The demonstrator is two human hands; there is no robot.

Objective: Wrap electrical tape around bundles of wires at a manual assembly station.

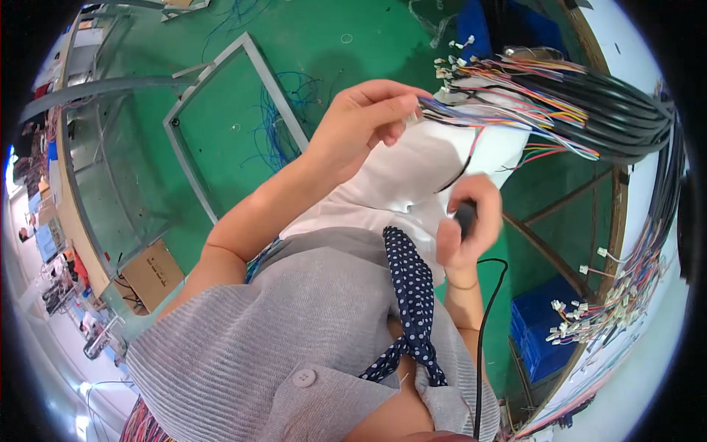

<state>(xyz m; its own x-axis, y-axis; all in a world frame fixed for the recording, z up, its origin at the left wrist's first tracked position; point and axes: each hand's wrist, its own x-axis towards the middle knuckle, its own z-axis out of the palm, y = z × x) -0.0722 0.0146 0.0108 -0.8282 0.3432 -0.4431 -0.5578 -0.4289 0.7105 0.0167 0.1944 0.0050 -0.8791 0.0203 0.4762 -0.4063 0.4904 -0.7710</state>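
Note:
My left hand (364, 121) pinches a small pale connector (412, 116) at the end of several thin blue, black and white wires (460, 116). These wires run right into a thick bundle of black-sheathed cables (618, 110). Lower and to the right, my right hand (479, 225), slightly blurred, is curled round a short black object (465, 216); its kind does not show clearly. Both hands are over my white-clothed lap (390, 180). Loose ends with white connectors (451, 66) lie beyond the left hand.
The cable bundle bends over the white tabletop (641, 243) at right, where more connector ends (589, 317) hang. A blue crate (545, 324) sits below it. A grey metal frame (258, 66) and tangled blue wires (283, 132) are on the green floor. A black cord (482, 331) passes my right arm.

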